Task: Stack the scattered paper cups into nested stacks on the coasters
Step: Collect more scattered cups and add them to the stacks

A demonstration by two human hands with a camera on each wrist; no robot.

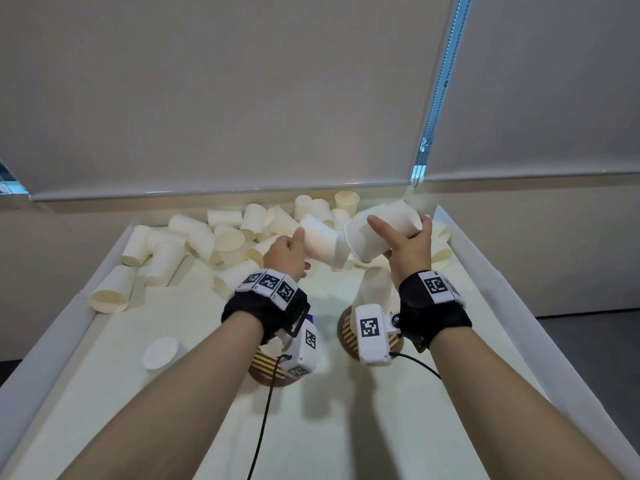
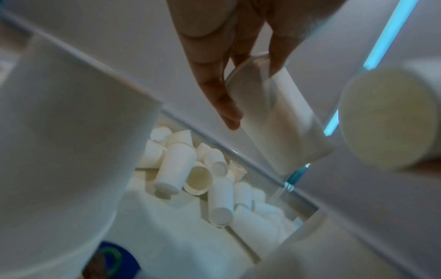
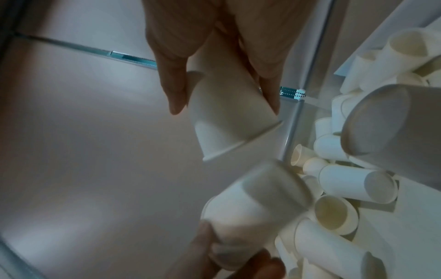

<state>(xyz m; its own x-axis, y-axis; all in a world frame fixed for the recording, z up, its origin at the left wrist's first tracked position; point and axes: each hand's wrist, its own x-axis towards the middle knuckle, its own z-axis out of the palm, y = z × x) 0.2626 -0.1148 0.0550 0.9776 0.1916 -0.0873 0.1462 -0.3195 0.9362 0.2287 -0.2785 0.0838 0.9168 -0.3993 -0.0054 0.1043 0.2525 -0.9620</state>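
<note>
Paper cup (image 1: 320,245) gripped in left hand (image 1: 285,254), second cup (image 1: 384,232) in right hand (image 1: 408,247) (above coaster stack (image 1: 375,289)): align rims squarely before nesting.

My wrist cameras hide most of both coasters (image 1: 346,336); the left hand's (image 1: 285,252) fingers vanish behind its cup (image 1: 320,242).

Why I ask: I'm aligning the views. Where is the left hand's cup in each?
Head: the cup, centre, in the left hand, beside the right hand's second cup.
Left wrist: upper centre, under the fingers.
Right wrist: bottom centre, blurred.
Shared landmark: the blue strip on the wall.
</note>
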